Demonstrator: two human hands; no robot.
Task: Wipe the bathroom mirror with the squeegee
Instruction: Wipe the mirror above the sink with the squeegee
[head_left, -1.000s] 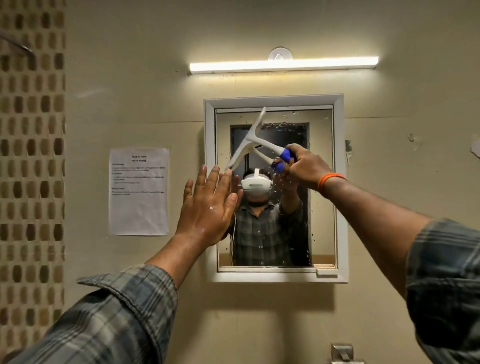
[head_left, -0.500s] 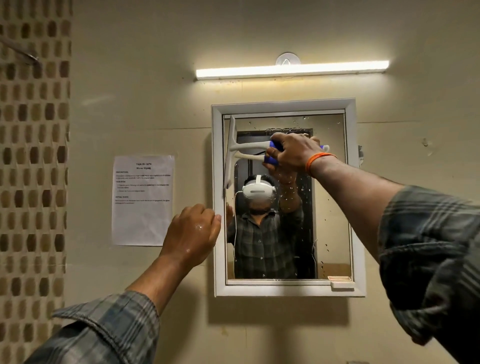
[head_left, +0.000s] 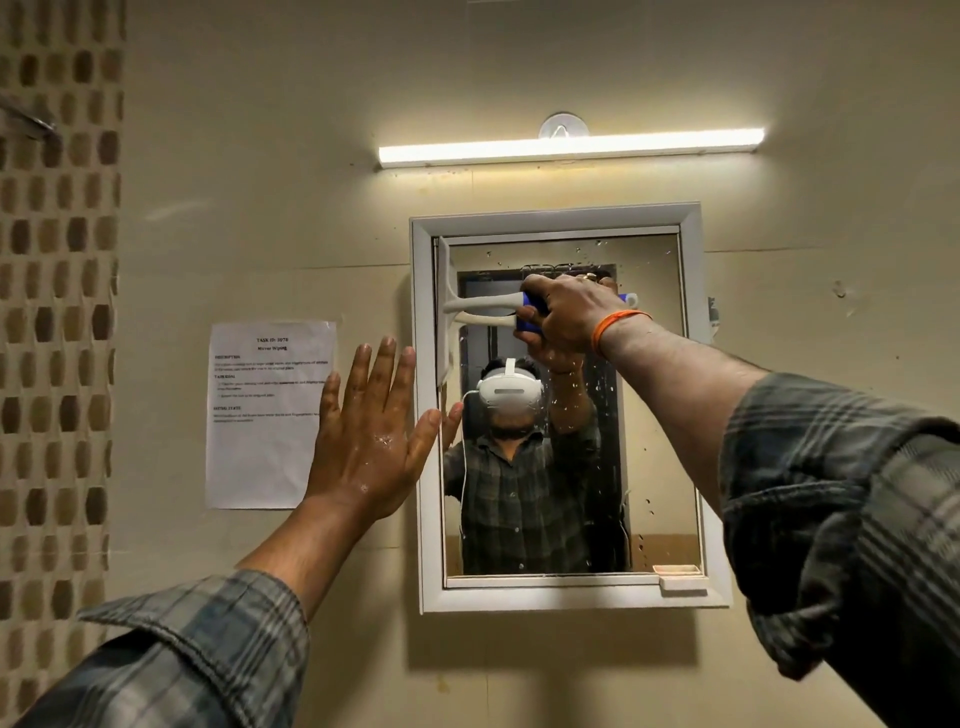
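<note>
The white-framed mirror (head_left: 654, 415) hangs on the beige wall, with water droplets on its glass. My right hand (head_left: 569, 317) grips the blue handle of the white squeegee (head_left: 447, 312). Its blade stands upright against the glass along the mirror's upper left edge. My left hand (head_left: 371, 436) is raised flat with fingers spread beside the mirror's left frame; its thumb overlaps the frame. Whether the palm presses the wall I cannot tell.
A printed paper sheet (head_left: 267, 415) is stuck to the wall left of the mirror. A lit tube light (head_left: 571, 148) runs above it. A small white ledge (head_left: 680, 577) sits at the mirror's lower right corner. Mosaic tiles (head_left: 52, 312) cover the far left wall.
The squeegee blade turned from slanted to upright and shifted to the mirror's left edge. My left hand curled and dropped, then rose again with fingers spread beside the frame.
</note>
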